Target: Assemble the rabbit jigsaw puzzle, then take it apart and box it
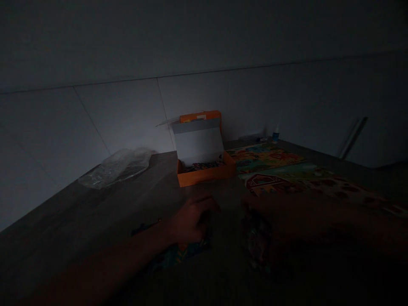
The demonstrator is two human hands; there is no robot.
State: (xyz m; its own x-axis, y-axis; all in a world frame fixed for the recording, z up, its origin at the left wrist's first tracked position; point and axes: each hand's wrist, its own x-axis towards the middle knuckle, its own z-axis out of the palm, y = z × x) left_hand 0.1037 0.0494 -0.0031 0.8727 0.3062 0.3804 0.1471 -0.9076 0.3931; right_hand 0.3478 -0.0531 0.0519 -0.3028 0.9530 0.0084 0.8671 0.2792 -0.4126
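The picture is very dark and slightly blurred. My left hand [190, 219] is above a teal and dark-blue patterned piece [178, 256], perhaps a partly joined jigsaw, on the table. Its fingers are bent, with index finger and thumb apart, and I make out nothing held between them. On the right, my right hand [270, 208] is mostly lost in shadow. A dark, multicoloured cluster of what look like small pieces [257, 244] lies directly below it. Whether its fingers hold any of them cannot be made out.
An orange box [204, 176] stands with its lid up and dark patterned pieces inside. Behind it is another orange box [216, 114]. Crumpled clear plastic [119, 168] lies left. Colourful picture sheets [267, 157] cover the right side, with a small bottle [276, 134] by the wall.
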